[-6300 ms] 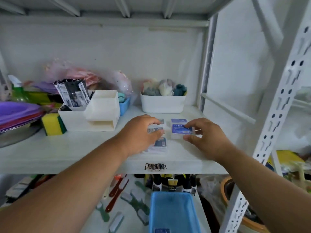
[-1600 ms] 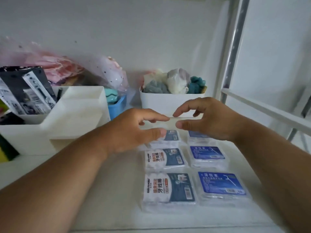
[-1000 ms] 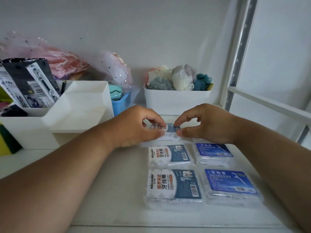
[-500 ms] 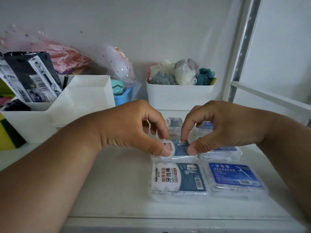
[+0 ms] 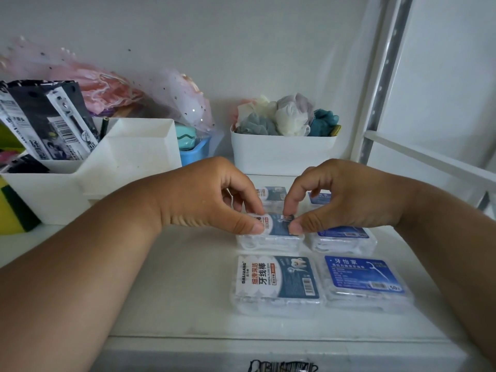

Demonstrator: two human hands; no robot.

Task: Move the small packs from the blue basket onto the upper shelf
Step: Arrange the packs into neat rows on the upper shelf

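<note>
Several small clear packs of dental floss picks lie in two columns on the white upper shelf (image 5: 174, 277). The left column's middle pack (image 5: 276, 232) is pinched at its left end by my left hand (image 5: 209, 200) and at its right end by my right hand (image 5: 343, 200), thumbs in front and fingers curled over the top. In front of it lies a white-and-dark-blue pack (image 5: 276, 281), with a blue-label pack (image 5: 365, 280) to its right. Another blue pack (image 5: 343, 237) sits under my right hand. Two more packs (image 5: 271, 193) lie behind. The blue basket is out of view.
A white organiser (image 5: 128, 162) holding black-and-white packets stands at the left, with a yellow-green sponge (image 5: 13, 210) beside it. A white tub (image 5: 281, 151) of bath puffs stands at the back, a small blue tub (image 5: 193, 154) left of it. The rack's upright (image 5: 383, 76) rises at the right.
Both hands drew back from the far pack of the left column to the middle pack and now pinch its two ends. The camera came closer and lower to the shelf.
</note>
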